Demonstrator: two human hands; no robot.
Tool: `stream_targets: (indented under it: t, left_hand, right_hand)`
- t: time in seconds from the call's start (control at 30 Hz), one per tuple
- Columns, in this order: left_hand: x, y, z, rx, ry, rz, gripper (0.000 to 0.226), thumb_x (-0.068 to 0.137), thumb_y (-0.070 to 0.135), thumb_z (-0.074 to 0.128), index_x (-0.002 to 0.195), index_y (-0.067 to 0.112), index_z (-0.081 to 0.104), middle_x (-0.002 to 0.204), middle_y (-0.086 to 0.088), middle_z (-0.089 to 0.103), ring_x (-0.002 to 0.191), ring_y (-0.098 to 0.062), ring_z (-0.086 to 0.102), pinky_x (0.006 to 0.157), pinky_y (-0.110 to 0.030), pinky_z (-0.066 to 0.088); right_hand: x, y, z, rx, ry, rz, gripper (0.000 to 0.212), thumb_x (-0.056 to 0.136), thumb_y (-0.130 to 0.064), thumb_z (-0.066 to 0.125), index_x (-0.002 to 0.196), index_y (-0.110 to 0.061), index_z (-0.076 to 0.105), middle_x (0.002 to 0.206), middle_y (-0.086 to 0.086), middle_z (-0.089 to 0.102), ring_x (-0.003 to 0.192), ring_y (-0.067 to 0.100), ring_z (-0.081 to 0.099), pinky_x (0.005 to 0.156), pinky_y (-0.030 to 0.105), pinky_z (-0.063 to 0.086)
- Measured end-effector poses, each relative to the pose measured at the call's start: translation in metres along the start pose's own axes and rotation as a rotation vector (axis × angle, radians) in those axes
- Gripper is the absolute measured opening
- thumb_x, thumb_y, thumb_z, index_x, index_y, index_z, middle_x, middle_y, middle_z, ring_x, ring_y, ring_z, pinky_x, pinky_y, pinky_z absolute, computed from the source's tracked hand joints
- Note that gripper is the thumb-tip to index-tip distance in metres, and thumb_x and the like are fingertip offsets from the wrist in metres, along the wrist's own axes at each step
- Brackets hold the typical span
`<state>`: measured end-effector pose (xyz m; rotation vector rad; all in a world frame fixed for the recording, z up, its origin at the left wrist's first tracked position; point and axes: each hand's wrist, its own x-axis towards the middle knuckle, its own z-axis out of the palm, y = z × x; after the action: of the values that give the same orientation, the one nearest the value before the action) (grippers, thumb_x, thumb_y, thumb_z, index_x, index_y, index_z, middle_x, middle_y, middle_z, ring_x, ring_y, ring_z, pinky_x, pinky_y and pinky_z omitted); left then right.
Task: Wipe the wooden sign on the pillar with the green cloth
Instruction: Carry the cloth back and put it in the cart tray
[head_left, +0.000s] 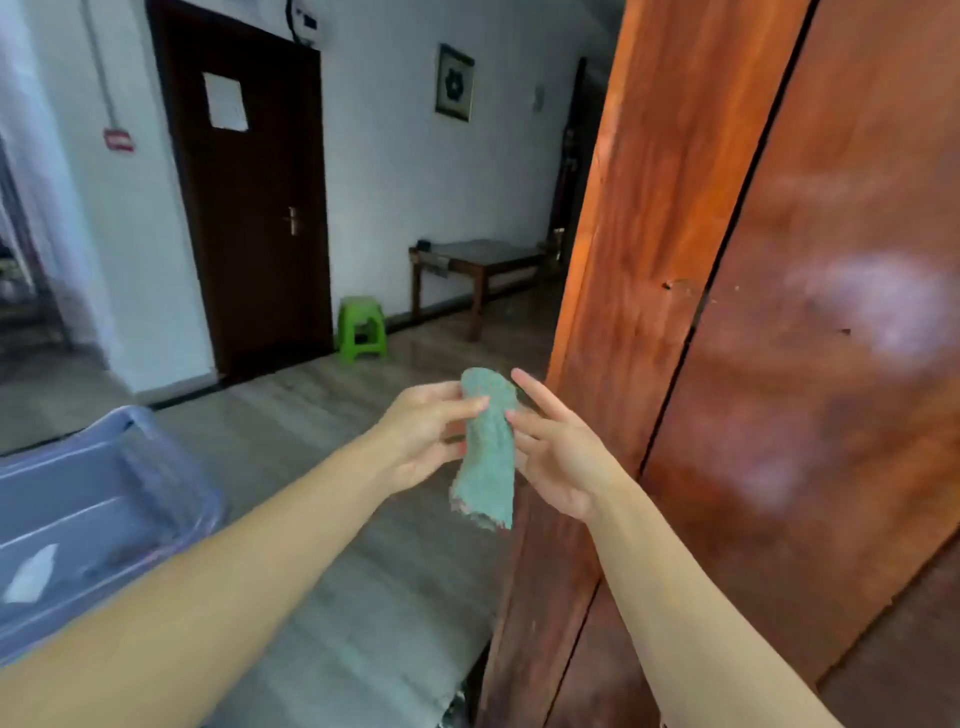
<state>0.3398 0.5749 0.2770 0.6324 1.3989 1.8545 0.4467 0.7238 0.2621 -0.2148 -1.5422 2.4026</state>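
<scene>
Logged at centre: green cloth (485, 447), hanging bunched, pinched by our left hand (421, 436); our right hand (558, 462) touched its edge, fingers straight. At 3 o'clock: wooden sign (841, 415), pale-smudged, on the pillar (649, 234). At 8 o'clock: grey tub (156, 457). At 10 o'clock we had dark door (249, 208), green stool (362, 327).

Nubby, matt terry weave on the green cloth (485, 452), frayed at the lower edge. Reddish varnished wood on the wooden sign (831, 395), glossy with hazy pale patches; same polished grain on the pillar (639, 249). Smooth, shiny plastic for the stool (362, 327) and translucent tub (98, 488). Glossy floor (363, 582). Dark wood door (254, 249), matt paper sheet (225, 101).
</scene>
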Motion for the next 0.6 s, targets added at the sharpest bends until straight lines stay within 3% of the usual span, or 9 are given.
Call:
stream_targets:
  t: [0.13, 0.27, 0.37, 0.47, 0.53, 0.6]
  left_hand:
    - [-0.044, -0.061, -0.052, -0.020, 0.026, -0.154, 0.038, 0.093, 0.003, 0.060, 0.128, -0.010, 0.060, 0.117, -0.024, 0.069, 0.104, -0.034, 0.068, 0.098, -0.048, 0.053]
    - [-0.080, -0.105, -0.099, -0.039, 0.181, -0.223, 0.038, 0.089, 0.001, 0.064, 0.125, -0.012, 0.061, 0.125, -0.029, 0.066, 0.111, -0.036, 0.066, 0.099, -0.045, 0.052]
    - [-0.105, -0.118, -0.136, -0.071, 0.280, -0.203, 0.046, 0.082, 0.002, 0.071, 0.126, -0.009, 0.063, 0.129, -0.027, 0.066, 0.116, -0.035, 0.066, 0.098, -0.043, 0.054]
    - [-0.130, -0.114, -0.184, -0.072, 0.228, -0.246, 0.059, 0.073, 0.014, 0.080, 0.128, 0.002, 0.065, 0.128, -0.020, 0.069, 0.119, -0.033, 0.066, 0.101, -0.044, 0.052]
    - [-0.149, -0.108, -0.219, -0.031, 0.168, -0.288, 0.059, 0.073, 0.013, 0.082, 0.128, 0.005, 0.065, 0.126, -0.017, 0.071, 0.117, -0.031, 0.068, 0.099, -0.044, 0.054]
    - [-0.168, -0.105, -0.252, -0.002, 0.217, -0.292, 0.058, 0.073, 0.008, 0.081, 0.129, 0.004, 0.065, 0.123, -0.016, 0.073, 0.113, -0.028, 0.070, 0.092, -0.040, 0.058]
  right_hand:
    - [-0.025, 0.095, 0.007, -0.052, -0.098, 0.237, 0.031, 0.093, -0.014, 0.064, 0.123, -0.007, 0.069, 0.121, 0.016, 0.072, 0.101, 0.028, 0.071, 0.093, 0.039, 0.056]
    - [-0.035, 0.154, 0.023, 0.036, -0.085, 0.371, 0.040, 0.091, -0.013, 0.066, 0.126, 0.005, 0.064, 0.129, 0.026, 0.064, 0.111, 0.035, 0.066, 0.098, 0.046, 0.053]
    - [-0.026, 0.177, 0.049, 0.088, -0.082, 0.451, 0.045, 0.089, -0.014, 0.067, 0.131, 0.004, 0.062, 0.134, 0.027, 0.062, 0.115, 0.037, 0.065, 0.097, 0.048, 0.054]
    - [-0.007, 0.199, 0.086, 0.147, -0.080, 0.548, 0.051, 0.087, -0.021, 0.067, 0.132, 0.003, 0.062, 0.132, 0.025, 0.065, 0.113, 0.035, 0.068, 0.095, 0.048, 0.055]
    - [0.007, 0.215, 0.113, 0.185, -0.072, 0.594, 0.042, 0.092, -0.023, 0.063, 0.127, 0.000, 0.066, 0.131, 0.023, 0.066, 0.114, 0.035, 0.067, 0.096, 0.050, 0.053]
    - [0.019, 0.233, 0.140, 0.225, -0.065, 0.620, 0.034, 0.100, -0.024, 0.055, 0.121, -0.002, 0.070, 0.124, 0.022, 0.070, 0.114, 0.034, 0.067, 0.096, 0.051, 0.052]
